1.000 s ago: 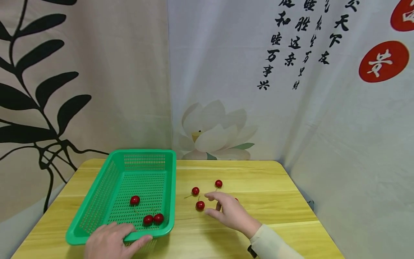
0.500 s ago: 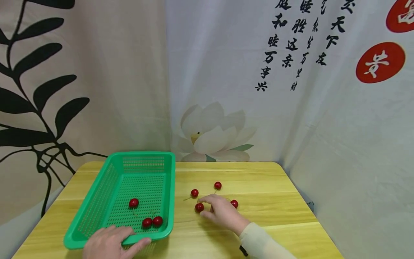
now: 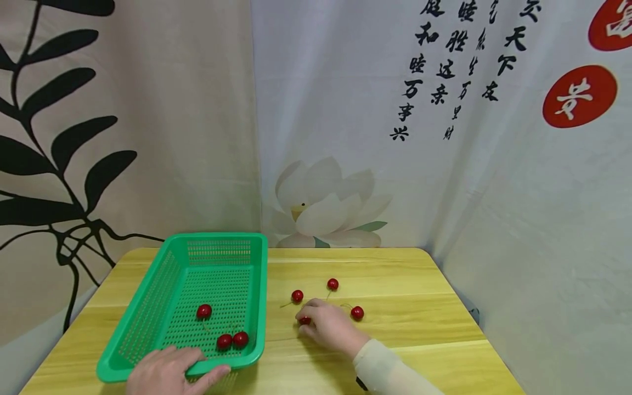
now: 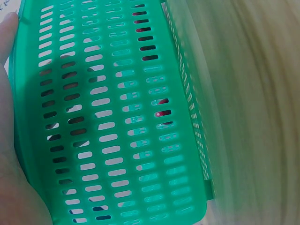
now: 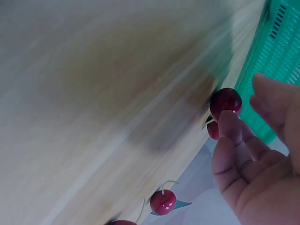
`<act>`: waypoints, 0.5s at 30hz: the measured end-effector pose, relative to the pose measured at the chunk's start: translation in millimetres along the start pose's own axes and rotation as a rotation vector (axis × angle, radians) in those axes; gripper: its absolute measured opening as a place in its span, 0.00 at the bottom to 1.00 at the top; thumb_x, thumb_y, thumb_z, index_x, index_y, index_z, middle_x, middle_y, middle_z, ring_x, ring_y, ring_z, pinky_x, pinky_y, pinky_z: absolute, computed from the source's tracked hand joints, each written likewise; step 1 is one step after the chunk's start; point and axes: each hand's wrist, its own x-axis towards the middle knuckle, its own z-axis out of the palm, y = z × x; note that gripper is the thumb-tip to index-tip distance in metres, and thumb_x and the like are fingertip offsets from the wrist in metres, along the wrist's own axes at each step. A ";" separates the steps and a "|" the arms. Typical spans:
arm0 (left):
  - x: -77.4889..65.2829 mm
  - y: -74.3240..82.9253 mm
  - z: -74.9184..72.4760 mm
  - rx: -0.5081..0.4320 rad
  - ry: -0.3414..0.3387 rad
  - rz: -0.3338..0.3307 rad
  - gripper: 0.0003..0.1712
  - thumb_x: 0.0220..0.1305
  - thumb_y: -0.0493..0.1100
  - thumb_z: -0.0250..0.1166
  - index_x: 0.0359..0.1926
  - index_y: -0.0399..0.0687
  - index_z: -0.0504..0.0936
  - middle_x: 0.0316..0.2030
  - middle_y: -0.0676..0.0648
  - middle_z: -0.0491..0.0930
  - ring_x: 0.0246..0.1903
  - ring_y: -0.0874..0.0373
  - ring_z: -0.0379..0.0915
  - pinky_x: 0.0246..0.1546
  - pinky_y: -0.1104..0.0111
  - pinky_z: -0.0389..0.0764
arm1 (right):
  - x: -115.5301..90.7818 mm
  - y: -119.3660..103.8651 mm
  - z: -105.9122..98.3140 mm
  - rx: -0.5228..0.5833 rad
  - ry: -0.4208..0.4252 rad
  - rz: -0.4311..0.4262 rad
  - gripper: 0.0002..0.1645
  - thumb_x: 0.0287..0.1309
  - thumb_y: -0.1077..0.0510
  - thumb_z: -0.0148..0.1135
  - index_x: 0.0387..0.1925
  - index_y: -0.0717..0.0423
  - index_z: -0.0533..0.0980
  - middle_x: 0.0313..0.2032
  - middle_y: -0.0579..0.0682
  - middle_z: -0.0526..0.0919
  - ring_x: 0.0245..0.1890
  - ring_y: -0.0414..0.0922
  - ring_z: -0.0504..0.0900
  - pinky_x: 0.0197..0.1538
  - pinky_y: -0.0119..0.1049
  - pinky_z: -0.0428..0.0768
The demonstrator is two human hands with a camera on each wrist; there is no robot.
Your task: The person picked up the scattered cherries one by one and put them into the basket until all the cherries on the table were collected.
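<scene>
A green perforated plastic basket [image 3: 263,312] stands on the left of the table. My left hand [image 3: 168,370] grips its near rim, fingers inside and thumb outside. Inside lie a cherry [image 3: 204,311] and two touching cherries [image 3: 224,342]. My right hand [image 3: 328,323] is at a cherry [image 5: 226,103] on the table, fingers bent around it. In the right wrist view a fingertip meets this cherry, while the thumb stands apart from it. Nearby lie a left cherry [image 3: 297,297], a back cherry [image 3: 333,284] and a right cherry [image 3: 357,313], with stems.
The wooden table [image 3: 395,274] reaches back to a printed cloth backdrop [image 3: 336,82]. In the left wrist view the basket's slotted wall [image 4: 105,140] fills most of the picture, with red cherry patches showing through the slots.
My right hand has moved left and down to the nearest cherry, uncovering the right cherry. My left hand keeps its hold on the basket rim. The head view has shifted slightly.
</scene>
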 end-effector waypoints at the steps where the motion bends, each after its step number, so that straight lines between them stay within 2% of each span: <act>1: 0.1 0.0 0.1 0.002 0.004 0.003 0.23 0.39 0.79 0.69 0.15 0.75 0.74 0.11 0.69 0.65 0.11 0.67 0.55 0.10 0.71 0.59 | 0.2 -0.7 0.8 -0.005 -0.001 -0.001 0.13 0.59 0.54 0.71 0.46 0.47 0.83 0.45 0.42 0.81 0.41 0.34 0.78 0.44 0.34 0.81; 15: -0.1 0.8 -1.5 0.010 -0.030 -0.024 0.23 0.40 0.80 0.67 0.16 0.74 0.75 0.12 0.69 0.68 0.13 0.67 0.59 0.12 0.69 0.63 | -2.1 -0.9 13.7 0.011 -0.025 -0.007 0.14 0.57 0.57 0.72 0.46 0.48 0.83 0.45 0.41 0.80 0.41 0.32 0.77 0.44 0.33 0.81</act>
